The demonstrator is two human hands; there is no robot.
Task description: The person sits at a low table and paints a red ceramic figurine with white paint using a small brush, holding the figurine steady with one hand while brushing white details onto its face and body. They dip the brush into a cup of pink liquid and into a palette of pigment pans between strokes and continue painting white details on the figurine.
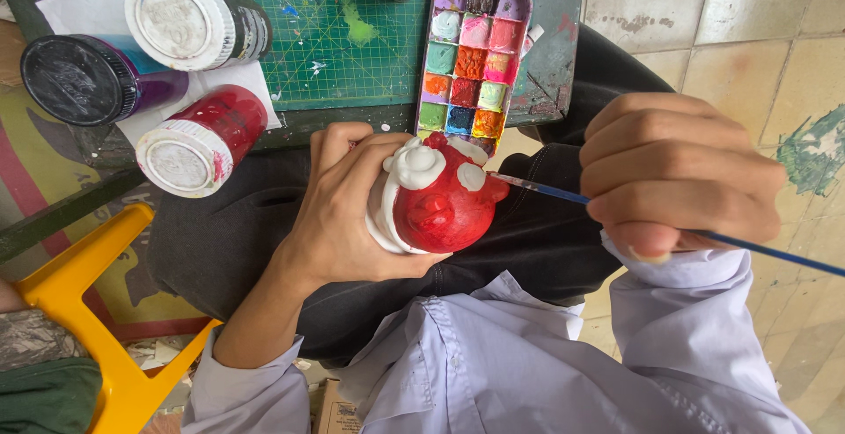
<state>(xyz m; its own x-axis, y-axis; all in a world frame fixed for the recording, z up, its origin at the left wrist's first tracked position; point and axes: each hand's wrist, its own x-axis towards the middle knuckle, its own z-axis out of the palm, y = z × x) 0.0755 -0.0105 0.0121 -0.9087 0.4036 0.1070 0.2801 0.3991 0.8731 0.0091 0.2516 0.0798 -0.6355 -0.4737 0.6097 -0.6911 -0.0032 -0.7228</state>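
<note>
crowding figurine (440, 205), brush (546, 189), palette edge (421, 91)

One view only, head-worn. Looks steeply down over the wearer's chest and lap, close to both hands (493, 196). Top of frame faces forward to the table (352, 47) edge; tiled floor (757, 38) at right. Near enough to fill the centre with the lap.

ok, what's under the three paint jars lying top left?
White paper sheets lie under the three paint jars, partly on the green cutting mat. The jars hide the middle of the paper, so any stains or marks there cannot be seen.
</note>
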